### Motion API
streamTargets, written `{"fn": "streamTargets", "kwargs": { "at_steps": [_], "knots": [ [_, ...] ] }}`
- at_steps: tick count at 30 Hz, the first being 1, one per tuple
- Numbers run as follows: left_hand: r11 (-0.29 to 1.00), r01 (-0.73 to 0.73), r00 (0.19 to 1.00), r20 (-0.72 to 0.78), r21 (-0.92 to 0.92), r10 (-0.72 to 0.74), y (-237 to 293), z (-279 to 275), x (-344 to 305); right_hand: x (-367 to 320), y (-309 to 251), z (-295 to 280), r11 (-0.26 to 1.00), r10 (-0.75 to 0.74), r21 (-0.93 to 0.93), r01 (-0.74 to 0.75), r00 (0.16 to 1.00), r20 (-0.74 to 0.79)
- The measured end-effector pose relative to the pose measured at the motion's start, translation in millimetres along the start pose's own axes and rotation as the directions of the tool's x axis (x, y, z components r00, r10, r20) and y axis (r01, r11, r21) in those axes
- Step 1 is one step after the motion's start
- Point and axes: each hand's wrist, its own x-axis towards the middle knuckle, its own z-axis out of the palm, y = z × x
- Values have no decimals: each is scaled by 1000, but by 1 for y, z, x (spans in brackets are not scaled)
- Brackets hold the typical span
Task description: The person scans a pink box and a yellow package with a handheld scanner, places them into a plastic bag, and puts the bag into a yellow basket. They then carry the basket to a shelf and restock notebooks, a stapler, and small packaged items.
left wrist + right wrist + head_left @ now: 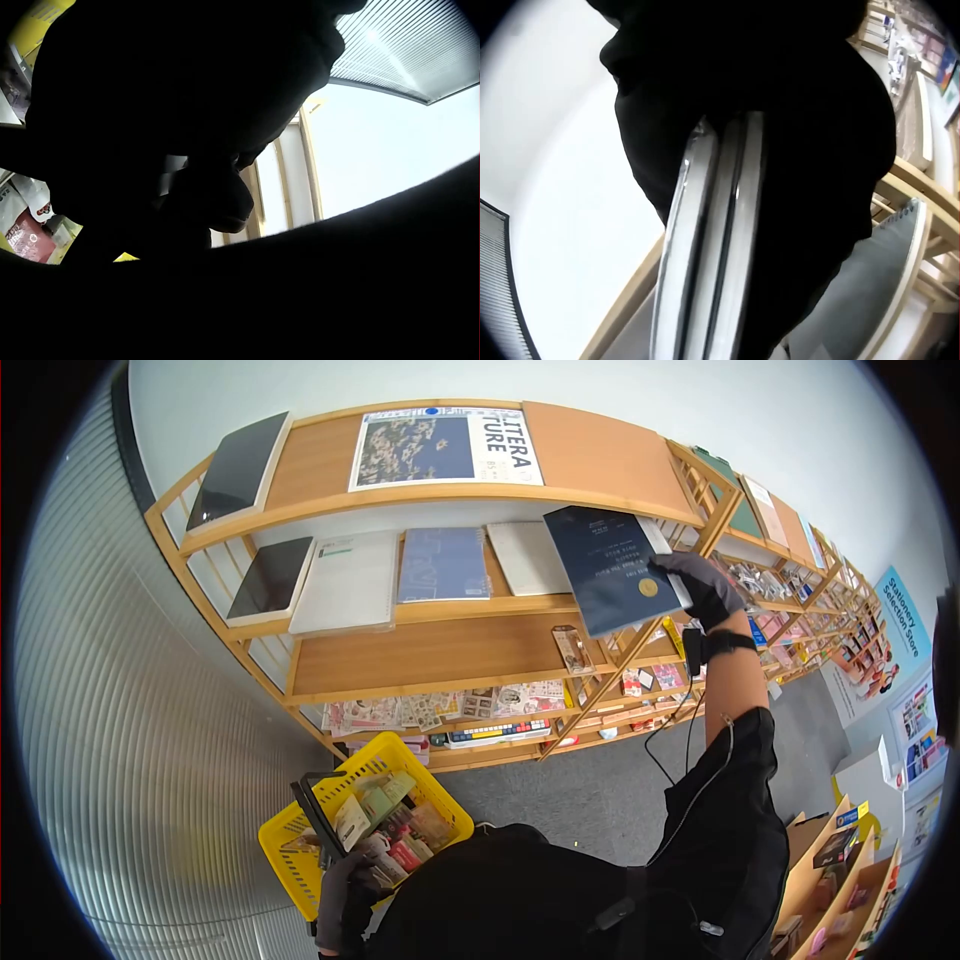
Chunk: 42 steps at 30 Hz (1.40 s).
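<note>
My right hand (706, 588), in a dark glove, grips a stack of notebooks by its right edge at the second shelf. The top notebook (606, 575) has a navy cover with light lettering and a gold round seal. Seen from the right wrist, the page edges (720, 247) of the stacked notebooks stand side by side under the dark hand. Low at the left, my gloved left hand (345, 900) holds the black handle (316, 812) of a yellow basket (452, 806). Packets and small boxes fill the basket. The left wrist view is mostly dark silhouette.
On the wooden shelf rack (440, 650) lie a blue notebook (442, 565), a white notebook (345, 582) and a black-covered one (270, 578). A "LITERATURE" pad (445, 448) is on top. A ribbed panel (180, 710) stands at the left; more shelving runs off right.
</note>
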Motion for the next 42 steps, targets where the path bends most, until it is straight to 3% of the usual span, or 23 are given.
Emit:
{"fn": "streamTargets", "kwargs": {
  "at_steps": [2, 4, 5, 7, 8, 10, 11, 12, 13, 14, 15, 19, 24, 27, 28, 30, 33, 35, 37, 39, 40, 41, 42],
  "knots": [
    [979, -133, 990, 56, 156, 126, -6, -3, -3, 14, 2, -8, 996, -7, -93, 0, 998, -69],
    [986, -91, 994, 65, 140, 82, -9, -12, 3, 29, 2, -12, 991, -8, -137, -6, 995, -102],
    [992, -46, 996, 75, 120, 38, -11, -18, 9, 38, 2, -12, 896, -86, -443, -28, 968, -235],
    [995, 3, 996, 84, 104, -12, -18, -22, 12, 42, 0, -4, 457, -334, -867, -200, 865, -376],
    [979, -95, 993, 86, 181, 81, -22, -22, 12, 38, 4, -2, 458, -330, -866, -202, 865, -377],
    [902, -285, 958, 113, 324, 263, -27, -21, 12, 7, 2, 26, 370, -574, -929, -33, 778, -256],
    [902, -283, 959, 112, 326, 260, -20, -16, 9, -4, 6, 38, 342, -574, -932, 120, 812, -106],
    [966, -139, 989, 69, 218, 127, -9, -11, 8, -13, 12, 49, 316, -568, -909, 270, 822, 47],
    [995, 10, 999, 40, 102, -14, 3, -4, 5, -17, 22, 61, 319, -564, -909, 269, 825, 46],
    [987, 157, 987, 28, -19, -156, 8, -1, 3, -19, 35, 73, 9, -613, -935, 354, 741, 274],
    [987, 161, 987, 24, -17, -161, 6, -3, 2, -19, 45, 80, -301, -584, -865, 401, 639, 500],
    [977, 146, 989, 38, -154, -142, 2, -5, 3, -5, 55, 85, -435, -568, -814, 384, 585, 579],
    [990, 124, 992, -9, -67, -124, 9, 4, -7, 0, 55, 59, -426, -472, -822, 378, 682, 558],
    [998, 58, 998, 25, -19, -58, 10, 4, -12, -11, 43, 47, -200, -533, -909, 365, 738, 414],
    [995, 83, 997, 14, -60, -82, 12, 6, -13, -14, 42, 43, -203, -529, -904, 376, 735, 424],
    [980, 133, 990, -16, -147, -137, 16, 9, -18, -23, 44, 34, -48, -436, -957, 286, 856, 278],
    [983, 151, 988, -2, -102, -152, 9, 0, -10, -31, 56, 55, -16, -436, -938, 346, 842, 318],
    [998, 50, 999, -17, -27, -50, 15, 11, -17, -59, 38, 117, 168, -539, -846, 506, 766, 350],
    [988, 137, 989, -53, -73, -141, 5, -4, -9, -87, 41, 168, 351, -607, -717, 602, 730, 315],
    [969, 221, 972, -54, -111, -228, 3, -9, -12, -102, 69, 218, 470, -457, -474, 744, 665, 590],
    [974, 217, 974, -42, -65, -220, 7, -6, -17, -110, 80, 247, 536, -296, -399, 744, 608, 737],
    [977, 210, 977, -25, -18, -211, 10, -1, -21, -118, 91, 275, 601, -138, -332, 727, 503, 853],
    [979, 200, 980, -1, 30, -200, 11, 1, -23, -119, 114, 304, 570, -76, -262, 778, 367, 927]
  ]
}}
